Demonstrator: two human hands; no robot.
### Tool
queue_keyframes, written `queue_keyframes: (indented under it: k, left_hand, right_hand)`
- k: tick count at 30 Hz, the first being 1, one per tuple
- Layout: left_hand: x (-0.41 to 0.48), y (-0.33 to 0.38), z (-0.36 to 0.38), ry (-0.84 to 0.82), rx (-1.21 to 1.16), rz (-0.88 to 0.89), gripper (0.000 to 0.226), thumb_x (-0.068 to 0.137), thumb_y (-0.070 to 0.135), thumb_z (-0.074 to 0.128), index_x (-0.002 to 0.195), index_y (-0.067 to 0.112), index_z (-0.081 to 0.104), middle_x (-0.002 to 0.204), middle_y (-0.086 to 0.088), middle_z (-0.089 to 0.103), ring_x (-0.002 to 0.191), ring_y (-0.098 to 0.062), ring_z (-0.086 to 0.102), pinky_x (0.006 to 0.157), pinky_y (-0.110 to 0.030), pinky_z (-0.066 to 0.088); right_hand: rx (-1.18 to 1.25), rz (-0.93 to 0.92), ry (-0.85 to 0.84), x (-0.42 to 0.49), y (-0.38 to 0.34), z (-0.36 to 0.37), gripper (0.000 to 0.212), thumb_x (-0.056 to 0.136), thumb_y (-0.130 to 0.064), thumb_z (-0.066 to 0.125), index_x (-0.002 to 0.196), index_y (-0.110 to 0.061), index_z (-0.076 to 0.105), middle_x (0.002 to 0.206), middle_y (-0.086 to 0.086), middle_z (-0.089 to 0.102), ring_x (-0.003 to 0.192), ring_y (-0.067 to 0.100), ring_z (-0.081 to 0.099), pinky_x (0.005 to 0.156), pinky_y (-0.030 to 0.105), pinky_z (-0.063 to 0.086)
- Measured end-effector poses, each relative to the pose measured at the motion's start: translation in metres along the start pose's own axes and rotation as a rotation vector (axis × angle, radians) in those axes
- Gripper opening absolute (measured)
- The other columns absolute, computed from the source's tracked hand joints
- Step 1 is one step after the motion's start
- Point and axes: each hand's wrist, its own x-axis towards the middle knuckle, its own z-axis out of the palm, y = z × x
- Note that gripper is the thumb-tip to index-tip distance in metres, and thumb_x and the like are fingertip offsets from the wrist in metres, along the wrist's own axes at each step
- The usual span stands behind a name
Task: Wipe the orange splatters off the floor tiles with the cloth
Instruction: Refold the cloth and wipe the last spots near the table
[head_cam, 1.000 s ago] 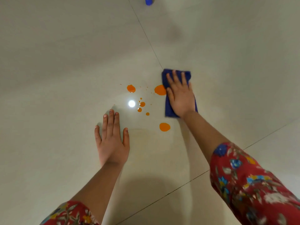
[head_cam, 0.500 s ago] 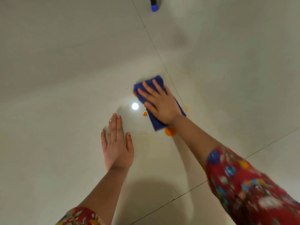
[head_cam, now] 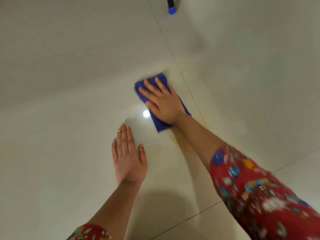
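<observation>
My right grip (head_cam: 164,103), flat and straight-fingered, presses the blue cloth (head_cam: 160,124) on the floor tiles (head_cam: 69,84) beside the grout line (head_cam: 190,94), left grip (head_cam: 129,160) braced open; even pressure should lift the faint orange film (head_cam: 174,135).

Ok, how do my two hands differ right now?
The right hand presses flat on the blue cloth; the left hand rests directly on the floor tile. The right hand reaches farther forward and looks motion-blurred; the left hand looks sharp. Both lie palm down with straight fingers.

Two hands: left hand (head_cam: 129,160), right hand (head_cam: 164,103); one cloth (head_cam: 160,124); one blue-capped object (head_cam: 171,8).
</observation>
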Motion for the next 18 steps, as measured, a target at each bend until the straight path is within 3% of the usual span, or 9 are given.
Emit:
queue_keyframes:
  k: [2,3,7,9,11,15,17,18]
  left_hand:
    - [-0.001,-0.001,-0.001,-0.004,0.005,-0.002,0.063,0.098,0.035,0.02,0.153,0.009,0.007,0.162,-0.003,0.004,0.149,-0.016,0.0,0.12,-0.037,0.006]
    - [-0.001,-0.001,0.0,-0.008,0.008,0.0,0.063,0.098,0.035,0.019,0.153,0.009,0.007,0.162,-0.003,0.003,0.149,-0.016,0.0,0.12,-0.037,0.006]
    - [0.001,0.002,0.0,-0.007,0.024,0.007,0.062,0.098,0.034,0.018,0.153,0.009,0.008,0.162,-0.005,0.003,0.149,-0.019,0.001,0.12,-0.04,0.008]
    - [0.003,0.002,0.001,-0.008,0.032,0.015,0.062,0.098,0.034,0.017,0.153,0.009,0.006,0.162,-0.006,0.002,0.149,-0.02,0.0,0.12,-0.041,0.007]
    - [0.003,0.002,0.002,-0.011,0.023,0.013,0.062,0.098,0.034,0.016,0.153,0.008,0.005,0.162,-0.006,0.001,0.149,-0.019,-0.001,0.12,-0.04,0.005]
    - [0.001,0.002,0.001,0.028,-0.046,-0.012,0.061,0.097,0.03,0.019,0.152,0.005,0.009,0.161,-0.007,0.007,0.149,-0.018,0.002,0.121,-0.035,0.003]
    - [0.001,0.002,0.0,0.044,-0.079,-0.016,0.06,0.097,0.028,0.019,0.152,0.005,0.01,0.161,-0.007,0.007,0.149,-0.018,0.001,0.121,-0.033,0.002]
    - [0.0,0.002,0.0,0.049,-0.084,-0.015,0.06,0.097,0.027,0.019,0.152,0.005,0.01,0.161,-0.007,0.006,0.149,-0.017,0.001,0.121,-0.032,0.001]
  right_hand:
    - [-0.006,-0.118,-0.019,-0.047,0.004,0.005,0.05,0.101,-0.045,0.027,0.15,-0.038,0.025,0.16,-0.01,0.023,0.149,0.021,0.013,0.119,0.045,0.012]
    - [0.002,-0.066,-0.006,-0.065,0.019,0.005,0.05,0.101,-0.045,0.028,0.15,-0.037,0.026,0.159,-0.009,0.023,0.149,0.022,0.014,0.119,0.045,0.012]
    - [0.001,0.591,0.092,-0.078,0.087,-0.009,0.054,0.099,-0.045,0.023,0.152,-0.034,0.021,0.162,-0.005,0.016,0.15,0.026,0.01,0.118,0.051,0.014]
    - [0.033,0.704,0.084,-0.046,0.093,-0.018,0.054,0.102,-0.043,0.024,0.154,-0.034,0.015,0.163,-0.005,0.009,0.15,0.027,0.003,0.119,0.05,0.008]
    - [0.046,0.55,0.047,-0.013,0.07,-0.02,0.053,0.102,-0.039,0.027,0.154,-0.033,0.015,0.163,-0.004,0.009,0.15,0.029,0.003,0.119,0.051,0.008]
    - [-0.043,-0.227,-0.114,-0.034,-0.013,0.004,0.051,0.1,-0.042,0.024,0.151,-0.037,0.02,0.161,-0.01,0.019,0.15,0.024,0.01,0.119,0.047,0.012]
    - [0.022,-0.289,-0.117,-0.06,-0.002,0.005,0.05,0.101,-0.045,0.025,0.15,-0.039,0.023,0.159,-0.012,0.021,0.15,0.019,0.01,0.119,0.043,0.009]
    - [0.045,-0.201,-0.07,-0.062,0.014,0.003,0.051,0.1,-0.047,0.025,0.15,-0.038,0.025,0.159,-0.012,0.022,0.149,0.019,0.011,0.119,0.044,0.01]
